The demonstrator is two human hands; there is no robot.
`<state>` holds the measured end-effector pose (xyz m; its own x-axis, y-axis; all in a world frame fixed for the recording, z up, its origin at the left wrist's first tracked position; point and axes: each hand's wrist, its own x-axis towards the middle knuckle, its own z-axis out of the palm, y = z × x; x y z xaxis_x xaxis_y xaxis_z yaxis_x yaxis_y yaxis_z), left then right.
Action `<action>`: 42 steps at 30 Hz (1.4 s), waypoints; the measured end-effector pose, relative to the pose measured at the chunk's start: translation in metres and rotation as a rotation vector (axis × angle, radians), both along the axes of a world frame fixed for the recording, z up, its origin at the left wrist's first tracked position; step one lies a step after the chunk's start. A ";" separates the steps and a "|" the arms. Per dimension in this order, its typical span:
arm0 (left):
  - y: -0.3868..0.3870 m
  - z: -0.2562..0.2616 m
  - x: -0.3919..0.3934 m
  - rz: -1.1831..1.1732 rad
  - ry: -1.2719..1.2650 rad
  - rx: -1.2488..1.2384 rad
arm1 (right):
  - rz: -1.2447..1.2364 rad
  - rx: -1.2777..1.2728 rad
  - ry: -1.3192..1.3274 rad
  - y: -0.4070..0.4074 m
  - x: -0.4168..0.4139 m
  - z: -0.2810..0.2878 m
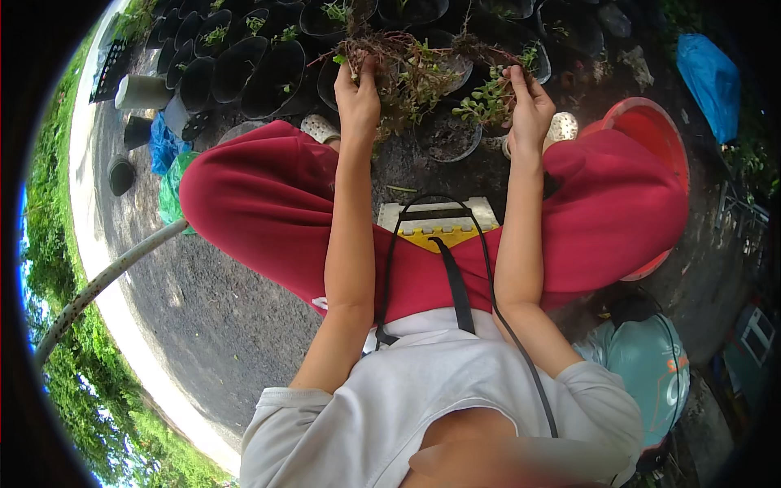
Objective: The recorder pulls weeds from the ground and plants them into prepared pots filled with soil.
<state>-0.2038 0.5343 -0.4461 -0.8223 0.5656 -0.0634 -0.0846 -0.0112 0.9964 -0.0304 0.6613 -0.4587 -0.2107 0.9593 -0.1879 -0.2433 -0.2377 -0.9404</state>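
A tangled clump of plant stems and roots (421,82) hangs from my left hand (357,97), pinched between thumb and fingers. My right hand (529,107) grips a leafy sprig (485,105) with reddish stems. Thin stems run between the clump and the sprig, though I cannot tell whether they are one plant. Both hands are raised above a group of black plant pots. Below the clump, between my feet, stands a soil-filled pot (449,139). Several other pots, such as one by the left hand (274,79), hold small green seedlings.
A yellow and white folding stool (436,226) is under me. The red basin (665,134) stands beside my right knee, with a blue plastic bag (708,88) beyond it. Left lie a green bag (174,189), a white container (143,91) and a rusty pole (116,277). A teal helmet-like object (647,372) sits behind right.
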 end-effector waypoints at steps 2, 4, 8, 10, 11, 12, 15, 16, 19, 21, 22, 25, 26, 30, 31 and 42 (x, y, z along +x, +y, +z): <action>-0.001 -0.004 -0.002 0.016 0.048 0.006 | 0.016 0.023 -0.023 0.003 0.003 -0.002; -0.002 -0.007 -0.005 0.032 0.099 0.013 | 0.032 0.028 0.026 0.005 0.002 -0.001; -0.003 -0.015 -0.010 0.058 0.130 -0.018 | -0.019 0.106 0.067 0.007 -0.008 0.004; -0.004 -0.014 -0.010 0.091 0.141 -0.009 | 0.006 0.074 0.042 0.009 -0.006 0.007; -0.004 -0.014 -0.010 0.106 0.104 0.016 | 0.028 0.043 0.017 0.010 -0.005 0.008; -0.004 -0.012 -0.010 0.118 0.067 0.043 | 0.028 0.041 0.050 0.011 -0.007 0.008; -0.003 -0.008 -0.010 0.115 0.019 0.093 | 0.025 0.051 0.026 0.014 -0.008 0.009; -0.003 -0.009 -0.011 0.116 0.019 0.094 | 0.027 0.052 0.027 0.014 -0.010 0.010; -0.003 -0.009 -0.013 0.107 -0.014 0.022 | 0.061 0.075 0.114 0.012 -0.016 0.020; 0.001 -0.006 -0.009 0.122 -0.083 -0.057 | 0.150 0.135 0.075 0.010 -0.017 0.031; 0.002 0.002 -0.002 0.118 -0.040 -0.196 | 0.150 0.135 0.072 0.009 -0.018 0.036; 0.002 -0.008 0.000 0.173 0.132 -0.209 | 0.108 0.177 0.063 0.006 -0.021 0.042; 0.002 -0.015 -0.005 0.184 0.107 -0.140 | 0.071 0.177 0.068 0.008 -0.020 0.042; 0.000 -0.018 -0.010 0.150 -0.038 0.025 | -0.017 0.240 0.130 0.023 -0.016 0.037; 0.000 -0.021 -0.014 0.202 -0.032 0.018 | -0.041 0.271 0.161 0.025 -0.015 0.037; -0.019 -0.029 -0.043 0.469 -0.017 0.141 | -0.101 0.252 0.068 0.073 0.001 0.062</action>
<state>-0.2472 0.5156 -0.4752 -0.9899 0.1389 -0.0282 -0.0542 -0.1869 0.9809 -0.0298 0.7347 -0.3970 -0.1155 0.9908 0.0703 -0.3186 0.0300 -0.9474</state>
